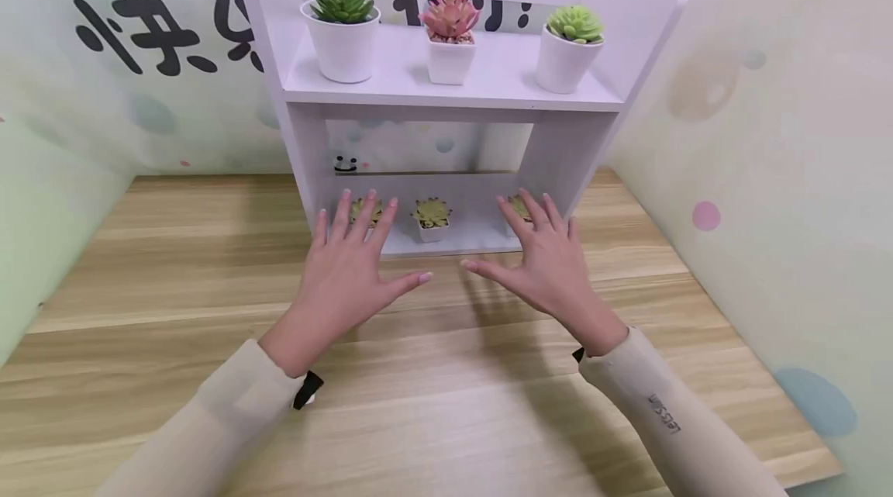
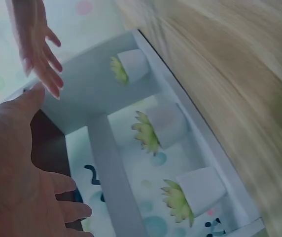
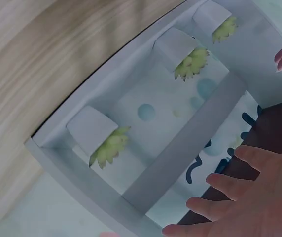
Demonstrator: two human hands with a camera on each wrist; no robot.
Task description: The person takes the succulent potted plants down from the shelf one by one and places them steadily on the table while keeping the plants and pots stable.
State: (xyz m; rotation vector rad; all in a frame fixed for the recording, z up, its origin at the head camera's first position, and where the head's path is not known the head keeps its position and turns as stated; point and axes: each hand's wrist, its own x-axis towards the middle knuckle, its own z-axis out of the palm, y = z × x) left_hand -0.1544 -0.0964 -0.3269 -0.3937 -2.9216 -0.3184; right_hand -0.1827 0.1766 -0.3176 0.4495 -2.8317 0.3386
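Both hands hover in front of a white two-tier shelf (image 1: 453,98), palms down with fingers spread. In the head view the left hand (image 1: 346,272) partly covers a small potted succulent (image 1: 366,212) on the lower tier. Likewise, the right hand (image 1: 551,264) overlaps another potted succulent (image 1: 518,208) at the lower right. Between them stands a third succulent in a square white pot (image 1: 433,219). Both wrist views show the hands apart from these pots, holding nothing. In the left wrist view, the left hand (image 2: 22,182) has its fingers extended; the right hand (image 3: 244,197) does too in its own view.
On the upper tier are a dark green succulent (image 1: 344,32), a pink one (image 1: 450,36) and a light green one (image 1: 570,47), all in white pots. The shelf stands on a wooden table (image 1: 446,404) against a wall (image 1: 174,117) with black lettering and coloured dots.
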